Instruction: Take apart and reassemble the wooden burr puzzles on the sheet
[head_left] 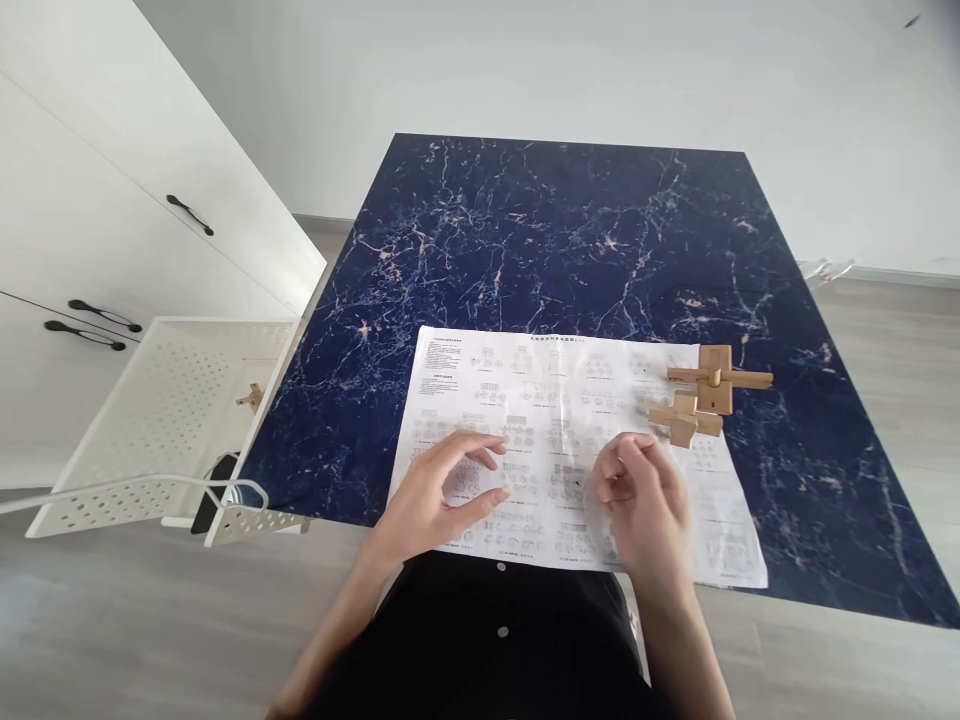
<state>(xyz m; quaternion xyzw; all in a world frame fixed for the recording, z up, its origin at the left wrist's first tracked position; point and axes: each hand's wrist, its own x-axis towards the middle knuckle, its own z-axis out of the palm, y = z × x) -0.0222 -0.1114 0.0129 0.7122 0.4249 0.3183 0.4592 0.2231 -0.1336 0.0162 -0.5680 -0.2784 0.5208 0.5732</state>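
Observation:
My left hand [442,490] hovers over or rests lightly on the left part of a white printed instruction sheet [540,400]; its thumb and fingers are apart, with nothing between them. Over the right part of the sheet is my right hand [645,490], its fingers curled in and slightly blurred; no object shows in it. Just beyond that hand a small wooden interlocking puzzle [684,420] lies on the sheet. Behind it, a larger cross-shaped wooden puzzle [716,378] sits across the sheet's upper right corner.
The sheet lies at the near edge of a dark blue marbled table [555,230]. Left of the table is a white perforated bin [172,400] with a wooden piece [251,398] inside and a white cable [150,482] across it. White cabinets [135,180] stand beyond.

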